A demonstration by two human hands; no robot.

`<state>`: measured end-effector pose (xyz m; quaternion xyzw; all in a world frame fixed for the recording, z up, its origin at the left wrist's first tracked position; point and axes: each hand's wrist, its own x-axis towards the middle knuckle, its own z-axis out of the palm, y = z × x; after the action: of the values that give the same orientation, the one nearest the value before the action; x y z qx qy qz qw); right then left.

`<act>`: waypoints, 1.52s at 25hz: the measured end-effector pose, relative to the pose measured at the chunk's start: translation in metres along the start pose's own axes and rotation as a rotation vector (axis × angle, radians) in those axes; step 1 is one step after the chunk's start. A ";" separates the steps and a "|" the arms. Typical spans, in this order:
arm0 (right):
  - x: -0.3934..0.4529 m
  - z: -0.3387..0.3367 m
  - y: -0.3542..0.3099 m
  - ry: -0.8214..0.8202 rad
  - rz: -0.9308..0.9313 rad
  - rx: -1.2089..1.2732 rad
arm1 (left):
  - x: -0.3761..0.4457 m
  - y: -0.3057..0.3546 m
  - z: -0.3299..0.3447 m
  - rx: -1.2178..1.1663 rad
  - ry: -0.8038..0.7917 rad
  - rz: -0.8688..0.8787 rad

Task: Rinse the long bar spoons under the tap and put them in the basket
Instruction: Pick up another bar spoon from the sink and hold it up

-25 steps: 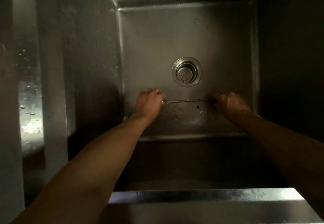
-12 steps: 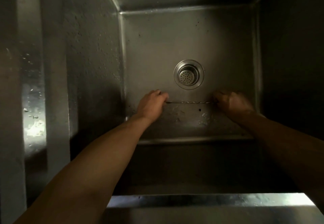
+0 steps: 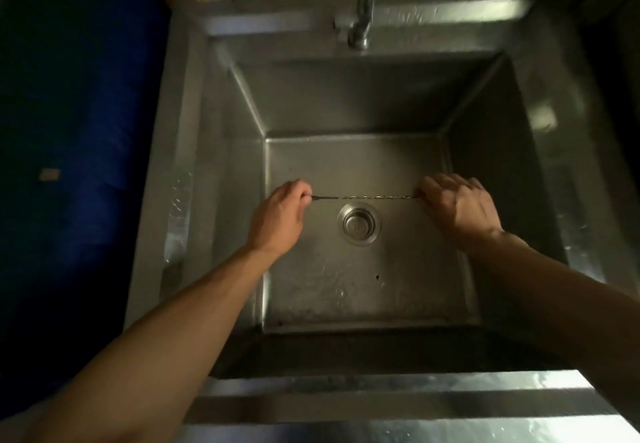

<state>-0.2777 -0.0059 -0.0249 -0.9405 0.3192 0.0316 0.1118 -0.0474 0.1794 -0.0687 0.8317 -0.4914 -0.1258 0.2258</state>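
Lifted since a moment ago, our bar spoon [image 3: 363, 197] now spans level just behind the drain [image 3: 359, 223], its thin twisted steel stem pinched by our left hand [image 3: 278, 215] and right hand [image 3: 457, 205], inside the brushed-steel sink [image 3: 360, 110].

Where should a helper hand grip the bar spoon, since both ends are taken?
Probably the bare twisted shaft mid-length on the bar spoon, pinched from above: it lies level across the sink, the left hand and right hand covering its ends.
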 end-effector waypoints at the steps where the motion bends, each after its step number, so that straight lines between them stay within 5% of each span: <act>1: 0.002 -0.020 -0.002 0.034 -0.019 -0.019 | 0.005 0.007 -0.018 -0.011 0.032 0.003; 22: -0.013 -0.407 -0.088 0.785 -0.098 -0.065 | 0.052 0.184 -0.383 0.075 0.625 0.386; 38: -0.029 -0.452 -0.106 0.889 -0.155 -0.024 | 0.029 0.232 -0.440 0.209 0.779 0.439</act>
<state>-0.2416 -0.0107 0.4389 -0.8850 0.2647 -0.3805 -0.0449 -0.0202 0.1684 0.4292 0.7115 -0.5446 0.2973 0.3299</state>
